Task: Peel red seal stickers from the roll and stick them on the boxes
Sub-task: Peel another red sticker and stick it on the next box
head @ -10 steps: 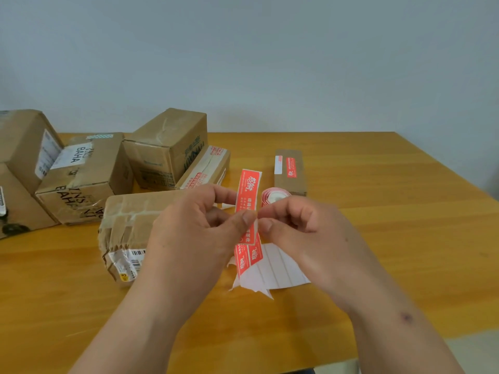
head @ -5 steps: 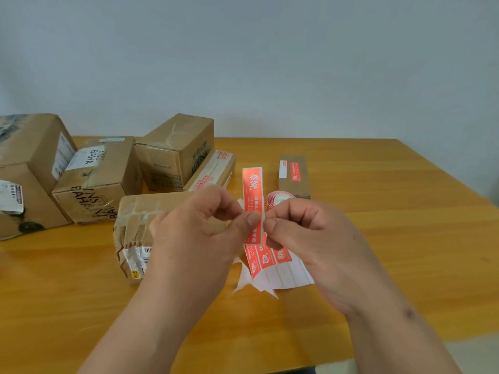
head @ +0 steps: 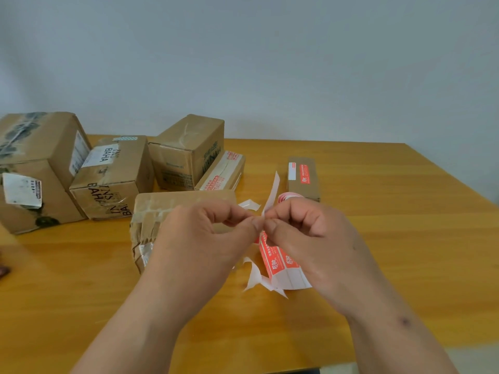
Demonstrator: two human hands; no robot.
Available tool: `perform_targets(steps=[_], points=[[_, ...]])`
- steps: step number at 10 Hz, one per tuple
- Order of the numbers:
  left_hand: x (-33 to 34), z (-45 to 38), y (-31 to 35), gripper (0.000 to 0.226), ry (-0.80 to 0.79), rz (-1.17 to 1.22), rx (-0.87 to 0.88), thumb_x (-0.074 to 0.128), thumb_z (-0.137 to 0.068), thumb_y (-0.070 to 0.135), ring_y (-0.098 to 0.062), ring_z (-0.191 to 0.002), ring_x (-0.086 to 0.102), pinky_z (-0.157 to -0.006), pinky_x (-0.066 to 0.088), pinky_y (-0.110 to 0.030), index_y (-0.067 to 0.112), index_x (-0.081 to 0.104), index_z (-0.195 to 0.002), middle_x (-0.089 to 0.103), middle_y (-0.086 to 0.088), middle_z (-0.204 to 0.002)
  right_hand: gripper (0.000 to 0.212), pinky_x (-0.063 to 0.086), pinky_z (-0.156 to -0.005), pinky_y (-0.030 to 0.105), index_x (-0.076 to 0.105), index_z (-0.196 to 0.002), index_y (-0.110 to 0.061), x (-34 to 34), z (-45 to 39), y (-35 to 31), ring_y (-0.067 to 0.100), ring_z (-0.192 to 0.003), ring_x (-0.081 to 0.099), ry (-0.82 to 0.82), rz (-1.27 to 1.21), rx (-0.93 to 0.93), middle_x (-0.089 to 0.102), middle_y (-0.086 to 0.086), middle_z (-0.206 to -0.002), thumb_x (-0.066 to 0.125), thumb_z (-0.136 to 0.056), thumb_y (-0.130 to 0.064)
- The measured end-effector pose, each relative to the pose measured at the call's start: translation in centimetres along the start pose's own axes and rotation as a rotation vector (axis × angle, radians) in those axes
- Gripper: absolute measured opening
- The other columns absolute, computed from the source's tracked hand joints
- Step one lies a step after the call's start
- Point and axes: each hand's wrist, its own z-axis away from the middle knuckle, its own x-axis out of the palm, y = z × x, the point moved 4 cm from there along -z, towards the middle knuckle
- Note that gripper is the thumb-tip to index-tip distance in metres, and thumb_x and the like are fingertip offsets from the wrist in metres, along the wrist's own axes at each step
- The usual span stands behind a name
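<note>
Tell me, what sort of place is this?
Probably a small parcel-packing desk in an office or home: a wooden table against a plain wall, taped cardboard boxes, and a sticker strip.

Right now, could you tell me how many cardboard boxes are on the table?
6: a large box far left, the BAHA box, a tall box, a flat box beside it, a taped box behind the left hand, a slim box. More may sit off-frame.
</note>
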Motion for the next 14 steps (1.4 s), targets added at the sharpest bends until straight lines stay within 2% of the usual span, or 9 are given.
perform_targets(steps=[1,2,4,5,7,9,12,13,14], points=[[-0.2,0.1,0.1,0.019,0.039,-0.077,0.054,0.07,-0.082,0.029,0.002,-0.056,0.059,-0.055,0.045,-0.017,0.027,0.073,-0.063,0.066,0.013,-0.056,0.019,0.042,-0.055,0.033,0.067,-0.071,-0.024,0.4,-0.1,0.0,0.035,-0.064,0.057,0.0,0.03,-0.01,0.064,0.012,-0.07,0.061,-0.088,-0.018],[-0.5,0.0,0.2,0.022,0.109,-0.211,0.09,0.068,-0.082,0.026,0.008,-0.052,0.051,-0.078,0.045,-0.053,0.026,0.068,-0.059,0.062,0.02,-0.055,0.021,0.041,-0.049,0.024,0.063,-0.067,-0.022,0.4,-0.3,0.0,0.016,-0.055,0.053,0.013,0.105,-0.009,0.061,0.004,-0.065,0.06,-0.087,-0.015],[-1.6,0.1,0.4,0.023,0.209,-0.448,0.096,0.066,-0.083,0.029,0.043,-0.089,0.017,-0.091,0.026,-0.031,0.026,0.066,-0.06,0.057,0.023,-0.06,0.022,0.033,-0.039,0.011,0.06,-0.067,-0.023,-0.6,-0.7,0.9,0.001,-0.042,0.046,0.086,0.346,0.049,0.06,-0.004,-0.063,0.057,-0.088,-0.016],[-2.5,-0.2,0.4,0.024,0.232,-0.465,0.05,0.063,-0.085,0.028,0.045,-0.084,0.014,-0.096,0.025,-0.031,0.025,0.063,-0.061,0.057,0.019,-0.06,0.02,0.034,-0.04,0.011,0.06,-0.069,-0.021,-1.6,-1.0,1.5,0.001,-0.046,0.048,0.145,0.412,0.097,0.056,-0.011,-0.06,0.056,-0.087,-0.018],[-3.9,-0.6,-0.1,0.03,0.275,-0.493,0.02,0.064,-0.086,0.024,0.017,-0.077,0.045,-0.093,0.015,-0.023,0.03,0.06,-0.057,0.055,0.023,-0.058,0.014,0.032,-0.05,0.024,0.063,-0.073,-0.024,-3.0,-1.1,1.9,0.009,-0.054,0.046,0.216,0.588,0.196,0.062,-0.006,-0.068,0.056,-0.086,-0.026],[-3.3,-0.2,-0.2,0.02,0.232,-0.454,0.089,0.065,-0.087,0.033,0.038,-0.09,0.027,-0.094,0.015,-0.025,0.037,0.063,-0.067,0.054,0.031,-0.074,0.023,0.035,-0.048,0.02,0.061,-0.066,-0.026,-1.6,-1.1,1.7,0.004,-0.061,0.057,0.122,0.633,0.215,0.063,-0.009,-0.071,0.069,-0.081,-0.041],[-2.4,-0.2,-0.8,0.02,0.22,-0.576,0.204,0.065,-0.088,0.034,0.003,-0.086,0.05,-0.101,0.021,-0.038,0.032,0.068,-0.069,0.063,0.026,-0.079,0.009,0.045,-0.061,0.012,0.067,-0.091,-0.034,-1.0,-1.3,1.3,-0.001,-0.066,0.064,0.154,0.143,0.121,0.071,-0.011,-0.076,0.058,-0.092,-0.035],[-2.1,0.0,-0.6,0.02,0.22,-0.668,0.319,0.06,-0.085,0.032,-0.012,-0.088,0.061,-0.101,0.024,-0.048,0.028,0.069,-0.068,0.068,0.017,-0.08,0.052,0.049,-0.068,0.033,0.068,-0.098,-0.023,-0.2,-1.2,0.8,0.016,-0.064,0.062,0.058,-0.173,0.204,0.07,0.005,-0.072,0.05,-0.076,-0.067],[-1.8,0.2,-0.3,0.02,0.249,-0.717,0.462,0.062,-0.086,0.029,-0.015,-0.087,0.064,-0.102,0.022,-0.049,0.027,0.07,-0.068,0.069,0.014,-0.083,0.07,0.047,-0.065,0.035,0.069,-0.097,-0.011,0.6,-1.5,0.4,0.022,-0.061,0.058,-0.009,-0.335,0.262,0.067,0.013,-0.069,0.048,-0.066,-0.07]])
